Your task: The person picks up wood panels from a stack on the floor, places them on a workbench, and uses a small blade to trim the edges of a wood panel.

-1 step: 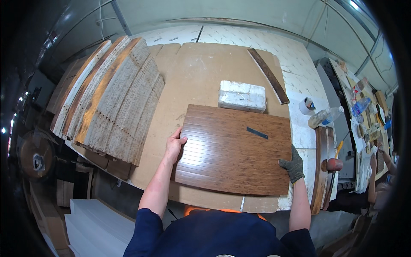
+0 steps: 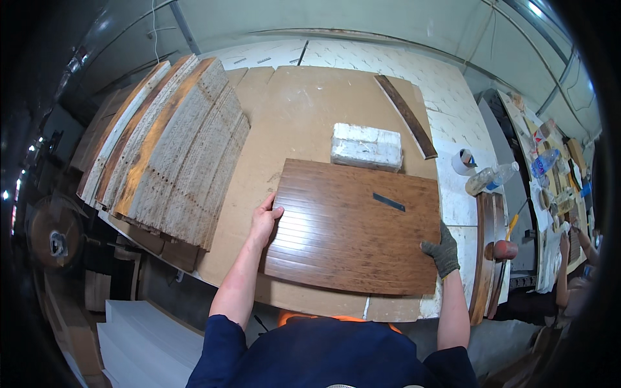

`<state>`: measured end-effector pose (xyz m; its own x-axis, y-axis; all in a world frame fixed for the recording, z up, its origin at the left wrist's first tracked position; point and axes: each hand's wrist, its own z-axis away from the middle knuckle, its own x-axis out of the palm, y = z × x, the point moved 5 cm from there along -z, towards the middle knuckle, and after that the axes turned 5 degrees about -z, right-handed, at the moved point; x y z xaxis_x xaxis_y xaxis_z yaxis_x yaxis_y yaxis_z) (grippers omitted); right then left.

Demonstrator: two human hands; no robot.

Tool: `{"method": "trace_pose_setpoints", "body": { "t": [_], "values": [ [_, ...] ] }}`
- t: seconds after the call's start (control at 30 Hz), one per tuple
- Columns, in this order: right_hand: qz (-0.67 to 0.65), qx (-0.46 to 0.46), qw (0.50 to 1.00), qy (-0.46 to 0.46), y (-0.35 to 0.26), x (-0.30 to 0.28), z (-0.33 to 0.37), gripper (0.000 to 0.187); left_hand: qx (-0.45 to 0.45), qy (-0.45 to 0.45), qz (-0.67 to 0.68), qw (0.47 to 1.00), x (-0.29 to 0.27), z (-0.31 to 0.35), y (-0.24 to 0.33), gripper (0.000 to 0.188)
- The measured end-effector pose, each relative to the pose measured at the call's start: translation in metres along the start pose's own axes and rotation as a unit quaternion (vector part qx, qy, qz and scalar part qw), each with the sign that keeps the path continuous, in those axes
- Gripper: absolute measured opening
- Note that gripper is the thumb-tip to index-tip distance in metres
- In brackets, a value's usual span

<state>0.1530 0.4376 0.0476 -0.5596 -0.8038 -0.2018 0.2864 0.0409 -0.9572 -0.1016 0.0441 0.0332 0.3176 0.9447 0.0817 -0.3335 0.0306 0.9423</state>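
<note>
Nothing has moved that I can see since the earlier frame: both hands and the board are in the same places. From my remote station I see the left hand point(image 2: 265, 223), bare, laid on the left edge of the brown wooden panel point(image 2: 352, 226), with the thumb on the top face and the fingers along the edge. The right hand point(image 2: 442, 249) wears a grey work glove and grips the right edge of the same panel, the fingers curled over it. So both hands are grasping the panel, one on each side.

This panel lies flat on a large sheet of tan fibreboard point(image 2: 304, 116) that covers the workbench. A small dark strip point(image 2: 388, 202) rests on the panel near its upper right part; I cannot tell if it is a tool or a piece of tape. Just beyond the far edge of the panel sits a white block point(image 2: 367, 146), touching or almost touching it. A long dark wooden slat point(image 2: 406, 115) lies at an angle behind the block. To the left, a stack of rough pale boards point(image 2: 171, 155) is fanned out. On the right side stand a roll of tape point(image 2: 463, 161) and a clear plastic bottle point(image 2: 491, 178) lying on its side.
</note>
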Motion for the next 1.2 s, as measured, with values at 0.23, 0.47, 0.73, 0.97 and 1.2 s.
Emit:
{"method": "trace_pose_setpoints", "body": {
  "t": [0.23, 0.47, 0.73, 0.97, 1.2],
  "values": [
    [-0.12, 0.026, 0.992, 0.02, 0.018, -0.012, 0.016, 0.07, 0.05, 0.071, -0.152, 0.985, -0.023, 0.027, -0.014, 0.065],
    [-0.066, 0.027, 0.997, 0.04, 0.021, -0.009, 0.028, 0.06, 0.06, 0.001, -0.097, 0.993, -0.017, 0.039, -0.02, 0.055],
    [0.097, -0.022, 0.993, 0.056, 0.029, -0.015, 0.036, 0.055, 0.025, 0.007, -0.036, 0.999, -0.019, 0.034, -0.025, 0.055],
    [0.011, -0.014, 0.999, 0.034, 0.026, -0.011, 0.037, 0.056, 0.0, -0.018, -0.004, 1.0, -0.008, 0.032, -0.026, 0.055],
    [0.127, -0.035, 0.987, 0.089, 0.037, -0.022, 0.034, 0.062, 0.029, -0.032, -0.049, 0.998, -0.012, 0.031, -0.021, 0.054]
  ]
}}
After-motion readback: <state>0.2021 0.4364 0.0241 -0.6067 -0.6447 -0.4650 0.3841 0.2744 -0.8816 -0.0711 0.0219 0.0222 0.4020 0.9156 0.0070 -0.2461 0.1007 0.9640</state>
